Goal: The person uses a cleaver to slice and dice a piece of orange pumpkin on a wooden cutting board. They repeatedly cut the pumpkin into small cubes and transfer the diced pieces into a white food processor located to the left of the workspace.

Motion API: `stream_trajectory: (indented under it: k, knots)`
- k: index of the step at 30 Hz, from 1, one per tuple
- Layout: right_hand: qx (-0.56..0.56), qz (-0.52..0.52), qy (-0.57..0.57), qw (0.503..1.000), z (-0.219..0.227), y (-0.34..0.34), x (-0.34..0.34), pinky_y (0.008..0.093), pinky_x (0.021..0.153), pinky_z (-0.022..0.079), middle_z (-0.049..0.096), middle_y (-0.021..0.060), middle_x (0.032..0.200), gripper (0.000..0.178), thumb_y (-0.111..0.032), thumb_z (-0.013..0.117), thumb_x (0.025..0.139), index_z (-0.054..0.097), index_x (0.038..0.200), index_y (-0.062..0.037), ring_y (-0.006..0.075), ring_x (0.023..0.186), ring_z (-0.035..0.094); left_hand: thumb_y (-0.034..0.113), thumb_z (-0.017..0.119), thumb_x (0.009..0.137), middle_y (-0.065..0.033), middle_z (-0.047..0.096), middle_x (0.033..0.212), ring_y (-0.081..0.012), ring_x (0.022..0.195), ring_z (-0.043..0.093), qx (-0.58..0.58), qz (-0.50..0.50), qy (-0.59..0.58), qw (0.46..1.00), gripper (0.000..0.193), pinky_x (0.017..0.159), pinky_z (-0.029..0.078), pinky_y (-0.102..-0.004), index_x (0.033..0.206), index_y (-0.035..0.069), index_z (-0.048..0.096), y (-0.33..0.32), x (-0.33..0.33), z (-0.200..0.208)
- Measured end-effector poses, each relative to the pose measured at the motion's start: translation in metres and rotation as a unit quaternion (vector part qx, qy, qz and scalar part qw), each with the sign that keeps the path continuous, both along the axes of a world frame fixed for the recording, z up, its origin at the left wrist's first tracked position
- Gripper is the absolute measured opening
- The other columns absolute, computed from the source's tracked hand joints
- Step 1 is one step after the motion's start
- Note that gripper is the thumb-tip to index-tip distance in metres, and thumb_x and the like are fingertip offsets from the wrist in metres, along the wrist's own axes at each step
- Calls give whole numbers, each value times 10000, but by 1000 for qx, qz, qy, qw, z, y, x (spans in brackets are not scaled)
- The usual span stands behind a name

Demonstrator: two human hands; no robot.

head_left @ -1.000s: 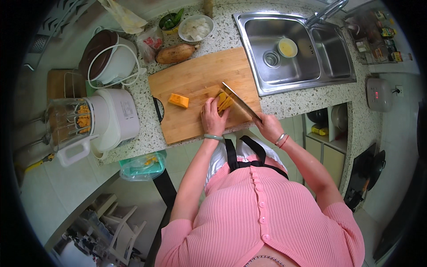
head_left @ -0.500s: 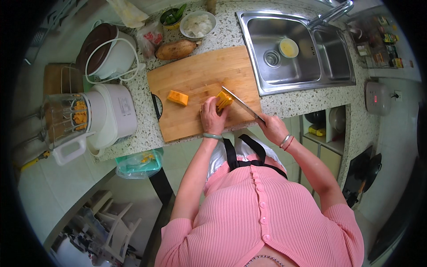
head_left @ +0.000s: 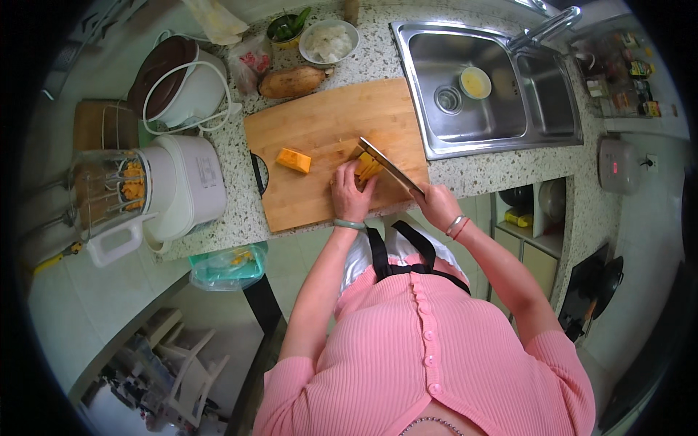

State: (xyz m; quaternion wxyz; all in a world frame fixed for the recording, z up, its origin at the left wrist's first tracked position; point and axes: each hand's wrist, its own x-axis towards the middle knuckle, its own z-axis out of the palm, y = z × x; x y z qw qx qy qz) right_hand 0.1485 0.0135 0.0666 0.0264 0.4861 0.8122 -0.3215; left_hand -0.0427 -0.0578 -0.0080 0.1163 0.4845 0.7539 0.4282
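Observation:
An orange chunk of what looks like pumpkin (head_left: 368, 166), partly cut into slices, lies on the wooden cutting board (head_left: 334, 109). My left hand (head_left: 352, 190) is curled around its near left side, fingertips pressing it to the board. In my right hand (head_left: 440, 208) is the handle of a kitchen knife (head_left: 391, 168); its blade runs slantwise along the right side of the chunk. Fingers and blade hide part of the chunk. To the left, a second orange block (head_left: 294, 160) rests by itself on the board.
Left stands a blender (head_left: 189, 182) with orange pieces in its jug, below a white cooker (head_left: 182, 83). Behind the board are a brown tuber (head_left: 292, 82), a bowl of white food (head_left: 329, 41) and a green-vegetable container (head_left: 284, 33). A steel sink (head_left: 465, 131) holds a small bowl (head_left: 475, 83).
The knife has tilted, showing more of its blade face, and my right hand has shifted slightly left and up. My left hand stays on the chunk. The whole view has shifted slightly.

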Motion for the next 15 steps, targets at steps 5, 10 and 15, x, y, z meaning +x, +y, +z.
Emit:
stream_trajectory:
  k: [5, 10, 15]
  knots:
    - [6, 4, 12, 1000, 16, -3, 5, 533, 627, 495, 633, 251, 718, 279, -272, 580, 944, 632, 818, -28, 448, 709, 625, 208, 795, 764, -132, 573, 1140, -330, 1067, 557, -12, 17, 10, 1000, 492, 910, 473, -407, 1178, 38, 590, 0, 3, 0]
    - [-13, 23, -32, 999, 16, -5, 9, 538, 646, 500, 645, 248, 736, 290, -264, 567, 951, 628, 816, -15, 449, 718, 630, 205, 793, 764, -133, 573, 1141, -331, 1067, 560, 3, 5, -4, 1000, 494, 907, 475, -410, 1184, 34, 596, -1, 1, -2]
    - [-34, 22, -73, 996, 18, -1, -6, 538, 669, 509, 651, 248, 747, 289, -262, 567, 949, 627, 816, -13, 451, 734, 634, 205, 799, 755, -127, 576, 1143, -330, 1064, 567, 2, 3, 16, 1000, 493, 890, 481, -412, 1172, 34, 599, -1, 2, -3]
